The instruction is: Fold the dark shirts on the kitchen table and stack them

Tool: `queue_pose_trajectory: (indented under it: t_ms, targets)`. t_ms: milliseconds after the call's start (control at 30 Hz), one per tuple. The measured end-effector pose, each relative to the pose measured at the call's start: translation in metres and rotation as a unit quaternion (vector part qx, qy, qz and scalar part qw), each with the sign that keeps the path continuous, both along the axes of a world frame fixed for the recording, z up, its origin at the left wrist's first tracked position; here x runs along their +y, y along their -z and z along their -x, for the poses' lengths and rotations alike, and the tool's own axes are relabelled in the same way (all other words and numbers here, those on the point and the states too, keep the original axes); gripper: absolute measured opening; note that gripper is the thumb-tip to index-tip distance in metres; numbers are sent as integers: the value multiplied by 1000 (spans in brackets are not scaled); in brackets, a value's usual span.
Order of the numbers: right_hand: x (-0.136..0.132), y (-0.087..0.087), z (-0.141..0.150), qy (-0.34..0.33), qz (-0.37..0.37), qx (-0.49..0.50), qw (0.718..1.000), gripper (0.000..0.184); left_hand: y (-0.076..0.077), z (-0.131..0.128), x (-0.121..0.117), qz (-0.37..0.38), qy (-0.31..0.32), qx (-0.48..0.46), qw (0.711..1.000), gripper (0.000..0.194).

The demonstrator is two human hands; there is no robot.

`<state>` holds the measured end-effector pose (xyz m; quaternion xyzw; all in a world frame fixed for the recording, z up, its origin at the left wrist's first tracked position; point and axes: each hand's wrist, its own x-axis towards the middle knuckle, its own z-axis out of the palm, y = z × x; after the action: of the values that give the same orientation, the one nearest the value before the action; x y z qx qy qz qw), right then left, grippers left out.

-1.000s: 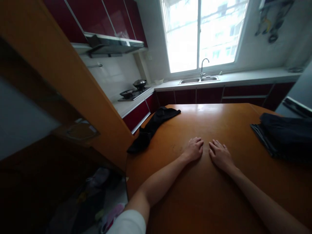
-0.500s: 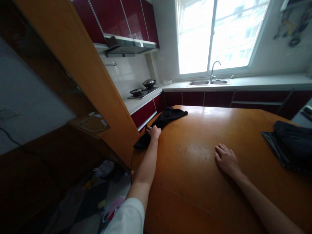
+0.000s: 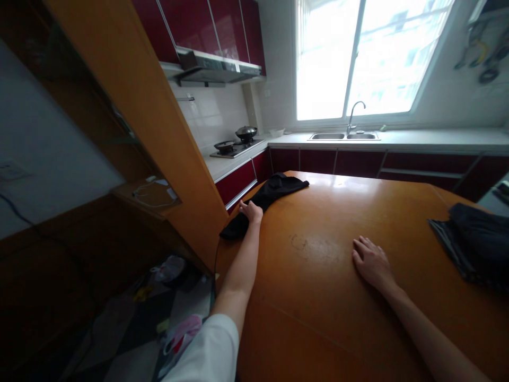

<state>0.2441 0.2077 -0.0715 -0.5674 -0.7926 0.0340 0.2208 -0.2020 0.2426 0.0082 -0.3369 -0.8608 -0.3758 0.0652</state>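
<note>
A black garment [image 3: 274,190] lies crumpled along the far left edge of the orange wooden table [image 3: 342,313]. My left hand [image 3: 251,211] reaches out to it, its fingers curled down onto the cloth near its lower end. My right hand [image 3: 372,262] rests flat on the table top with its fingers spread, holding nothing. A stack of folded dark clothes [image 3: 473,239] sits at the table's right edge, well to the right of that hand.
A tall orange wooden panel [image 3: 135,106] stands close to the table's left side. Behind are a stove with pans [image 3: 234,144], a sink with tap [image 3: 345,135] under a bright window, and red cabinets. Bags and clutter [image 3: 167,297] lie on the floor at lower left.
My left hand left the table's middle and reached leftwards to the black garment, where it now sits on the cloth. My right hand has stayed flat in place.
</note>
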Motion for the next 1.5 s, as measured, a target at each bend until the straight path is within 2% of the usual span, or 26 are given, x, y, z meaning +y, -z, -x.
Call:
queue_pose_trajectory:
  t_ms: [167,300,400,467,533,600,700,800,867,900,967,1067,1167,1233,1300,1400,1500]
  targets:
    - [2,0,-1,-5,7,-2,1000,51,-1,1,-5,-3,45,-31,999,46]
    - [1,-1,0,-3,9,1,1000,51,-19,-8,-5,-34,94,-31,995,46]
    - [0,-1,2,-2,4,7,1000,50,-40,-39,3,-67,166,-15,984,43]
    - [1,-2,2,-6,1,24,1000,49,-45,-77,9,-83,225,-7,971,41]
    - [3,-3,0,-7,6,67,998,49,-38,-124,10,-87,308,-2,948,39]
    - [6,-5,-3,10,19,142,990,51,-18,-174,3,-66,453,8,889,45]
    - [9,-9,-7,58,30,265,962,55,20,-236,-17,5,592,30,806,47]
    - [7,-14,-8,70,23,314,947,53,42,-265,-40,26,678,39,734,39]
    - [5,-18,-6,56,21,310,949,49,43,-271,-51,20,702,47,710,37]
    - [4,-20,-4,49,20,305,951,49,42,-273,-55,14,703,60,709,35]
    - [3,-23,-3,41,21,298,953,48,37,-274,-61,3,682,109,723,33]
    - [3,-25,-2,38,22,292,955,47,29,-274,-63,46,606,160,777,41]
    - [2,-26,-3,40,25,291,956,47,11,-262,-55,106,544,112,825,44]
    - [2,-26,-3,41,29,289,956,47,-11,-241,-45,69,513,60,853,40]
    - [1,-26,-3,41,29,286,957,47,-36,-207,-34,-16,469,11,883,36]
    - [1,-25,-2,40,28,272,961,46,-70,-135,-27,-104,378,-27,920,32]
    - [2,-23,-1,39,29,246,968,44,-84,-51,-37,-170,277,-32,945,31]
